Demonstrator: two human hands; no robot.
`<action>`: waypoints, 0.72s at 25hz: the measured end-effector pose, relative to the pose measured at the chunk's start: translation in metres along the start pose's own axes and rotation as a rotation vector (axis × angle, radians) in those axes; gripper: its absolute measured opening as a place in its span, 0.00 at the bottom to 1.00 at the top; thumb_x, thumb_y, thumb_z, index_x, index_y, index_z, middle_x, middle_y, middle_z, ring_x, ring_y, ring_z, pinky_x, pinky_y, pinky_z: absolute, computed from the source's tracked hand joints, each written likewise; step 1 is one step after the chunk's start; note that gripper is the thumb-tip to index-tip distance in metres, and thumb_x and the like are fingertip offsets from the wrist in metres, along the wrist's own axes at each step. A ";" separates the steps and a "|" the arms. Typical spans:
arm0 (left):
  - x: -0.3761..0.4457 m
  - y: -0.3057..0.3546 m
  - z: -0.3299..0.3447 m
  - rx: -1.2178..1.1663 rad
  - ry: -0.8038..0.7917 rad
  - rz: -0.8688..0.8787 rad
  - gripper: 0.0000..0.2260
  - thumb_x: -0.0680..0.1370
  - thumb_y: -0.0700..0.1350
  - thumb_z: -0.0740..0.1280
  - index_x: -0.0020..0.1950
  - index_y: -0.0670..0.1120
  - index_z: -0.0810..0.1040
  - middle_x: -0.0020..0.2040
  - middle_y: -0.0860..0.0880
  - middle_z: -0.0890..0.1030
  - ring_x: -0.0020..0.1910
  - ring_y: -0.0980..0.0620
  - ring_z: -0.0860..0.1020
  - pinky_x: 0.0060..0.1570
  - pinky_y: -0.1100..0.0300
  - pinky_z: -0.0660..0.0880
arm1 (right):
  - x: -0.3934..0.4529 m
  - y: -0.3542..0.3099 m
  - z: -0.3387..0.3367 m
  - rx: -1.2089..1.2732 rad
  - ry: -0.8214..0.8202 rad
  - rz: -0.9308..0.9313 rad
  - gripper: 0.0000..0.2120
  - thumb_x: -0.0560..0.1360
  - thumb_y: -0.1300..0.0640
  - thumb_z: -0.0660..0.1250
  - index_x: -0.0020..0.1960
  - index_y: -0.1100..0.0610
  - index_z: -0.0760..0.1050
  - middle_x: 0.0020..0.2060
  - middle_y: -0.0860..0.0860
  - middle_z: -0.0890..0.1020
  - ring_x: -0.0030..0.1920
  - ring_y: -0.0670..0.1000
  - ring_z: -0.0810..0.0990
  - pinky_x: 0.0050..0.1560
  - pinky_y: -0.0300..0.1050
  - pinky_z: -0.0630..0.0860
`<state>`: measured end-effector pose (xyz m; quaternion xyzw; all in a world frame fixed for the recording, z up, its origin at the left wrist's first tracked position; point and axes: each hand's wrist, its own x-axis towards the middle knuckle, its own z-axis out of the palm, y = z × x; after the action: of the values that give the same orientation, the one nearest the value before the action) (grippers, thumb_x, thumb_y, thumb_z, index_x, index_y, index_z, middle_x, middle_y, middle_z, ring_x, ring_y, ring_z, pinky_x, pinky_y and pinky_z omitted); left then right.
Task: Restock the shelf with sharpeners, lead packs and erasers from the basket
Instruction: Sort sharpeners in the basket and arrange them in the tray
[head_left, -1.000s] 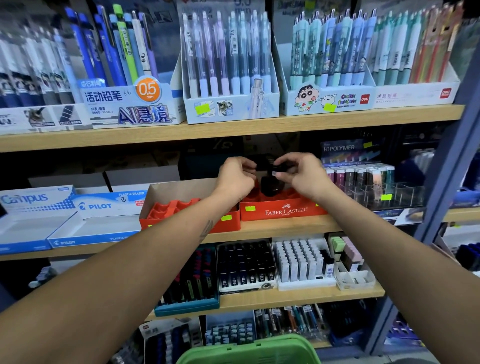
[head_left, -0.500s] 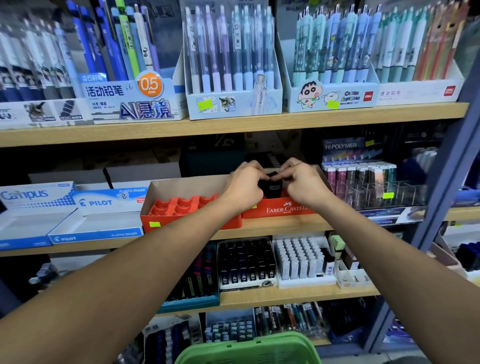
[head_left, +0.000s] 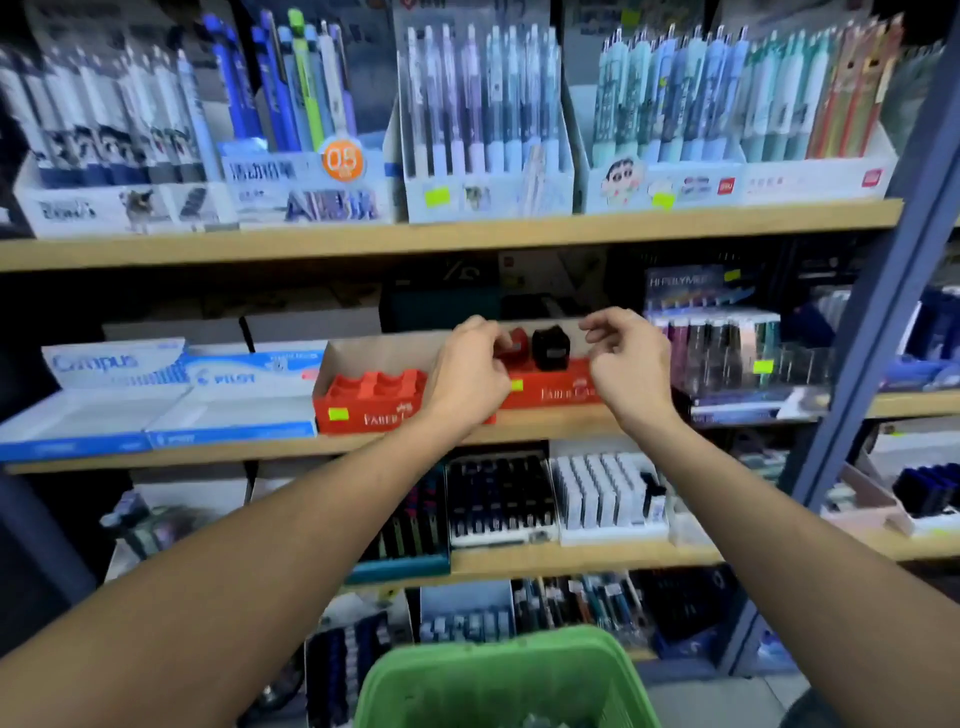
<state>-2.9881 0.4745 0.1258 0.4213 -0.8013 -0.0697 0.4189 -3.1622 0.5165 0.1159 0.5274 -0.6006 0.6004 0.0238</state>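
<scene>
A black sharpener (head_left: 550, 347) stands in the right red Faber-Castell tray (head_left: 558, 392) on the middle shelf. A red sharpener (head_left: 517, 343) sits just left of it, and the fingertips of my left hand (head_left: 467, 376) curl against it and pinch its left side. My right hand (head_left: 628, 364) hovers a little to the right of the black sharpener, fingers loosely curled and holding nothing. A second red tray (head_left: 371, 400) with vacant slots stands to the left. The green basket (head_left: 506, 675) is at the bottom edge; its contents are blurred.
Two blue-and-white eraser boxes (head_left: 171, 400) lie at the left of the middle shelf. Lead packs (head_left: 605, 493) fill the shelf below. Pen displays (head_left: 483, 156) line the top shelf. A grey upright post (head_left: 872, 332) borders the right side.
Both hands were closed together on the black sharpener over the tray. They have parted: the black sharpener stands alone, my right hand has drawn back right, and a red sharpener shows at my left fingers.
</scene>
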 end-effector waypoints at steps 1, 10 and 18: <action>-0.019 -0.001 0.002 -0.008 0.009 0.045 0.12 0.74 0.34 0.62 0.51 0.47 0.79 0.49 0.51 0.77 0.49 0.49 0.77 0.52 0.54 0.76 | -0.022 -0.002 0.005 0.009 -0.021 -0.024 0.18 0.67 0.68 0.58 0.47 0.53 0.81 0.42 0.50 0.81 0.44 0.52 0.80 0.49 0.47 0.78; -0.248 -0.103 0.098 0.140 -0.700 -0.196 0.08 0.71 0.38 0.62 0.45 0.50 0.75 0.46 0.43 0.82 0.47 0.40 0.80 0.45 0.49 0.78 | -0.275 0.112 0.077 -0.481 -1.009 0.156 0.11 0.70 0.63 0.63 0.48 0.57 0.81 0.47 0.61 0.84 0.51 0.62 0.82 0.47 0.52 0.78; -0.350 -0.183 0.157 0.326 -1.208 -0.402 0.08 0.76 0.39 0.67 0.53 0.38 0.81 0.53 0.38 0.82 0.52 0.39 0.81 0.48 0.53 0.76 | -0.403 0.190 0.119 -0.600 -1.555 0.253 0.03 0.75 0.63 0.66 0.48 0.62 0.76 0.42 0.60 0.78 0.46 0.59 0.79 0.41 0.44 0.70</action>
<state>-2.8874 0.5774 -0.2738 0.5077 -0.8014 -0.2486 -0.1953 -3.0381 0.6188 -0.3164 0.6908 -0.6346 -0.1205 -0.3249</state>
